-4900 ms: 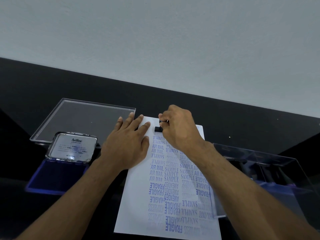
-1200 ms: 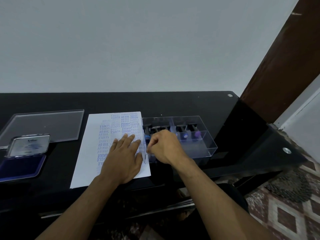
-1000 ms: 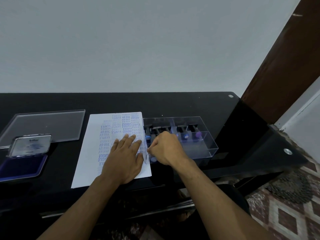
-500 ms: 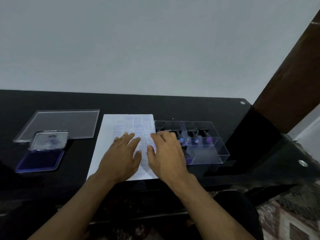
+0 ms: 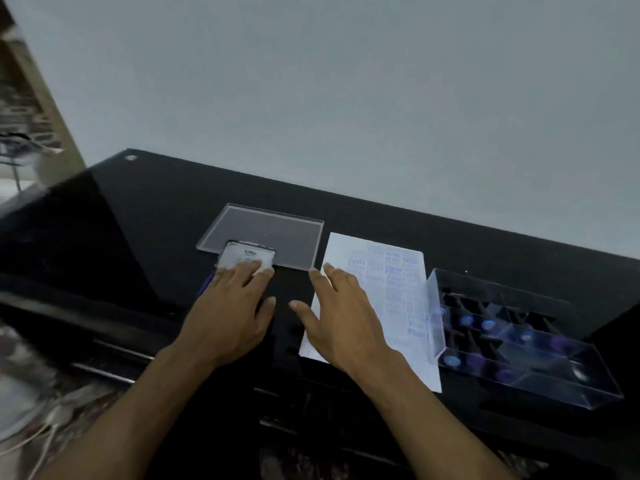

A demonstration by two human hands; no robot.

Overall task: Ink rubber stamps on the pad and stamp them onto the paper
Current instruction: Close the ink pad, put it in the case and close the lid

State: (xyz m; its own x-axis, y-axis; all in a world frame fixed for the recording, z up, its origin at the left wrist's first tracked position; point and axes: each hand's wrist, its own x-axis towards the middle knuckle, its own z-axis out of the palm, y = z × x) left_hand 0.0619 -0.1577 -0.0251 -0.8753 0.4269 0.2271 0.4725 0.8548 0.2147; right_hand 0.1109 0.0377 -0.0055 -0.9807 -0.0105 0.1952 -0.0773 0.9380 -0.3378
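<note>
Step in hand: Since neither hand carries a stamp, the job now looks like closing the ink pad, or steadying it for the next inking.
Left hand (image 5: 228, 320): fingers (image 5: 244, 273) straight and spread, their tips lying on the raised metal lid (image 5: 246, 258) of the ink pad, gripping nothing.
Right hand (image 5: 341, 323): fingers (image 5: 332, 277) loosely spread over the near left part of the paper (image 5: 388, 282), pinching nothing; whether the palm touches the sheet I cannot tell.
Ink pad: its blue base (image 5: 207, 283) sits almost wholly under the left palm, so only a sliver shows.
Stamps: all lie in the clear box (image 5: 519, 344), well right of the right fingers, beyond the paper.
Clear tray lid (image 5: 266, 233): flat on the tabletop (image 5: 145, 216), just beyond the left fingertips.
Doing it well: push the metal lid with flat fingertips, and keep the right hand weighing the sheet so it does not slide.
Risk: wet blue prints may smear under the right palm.
</note>
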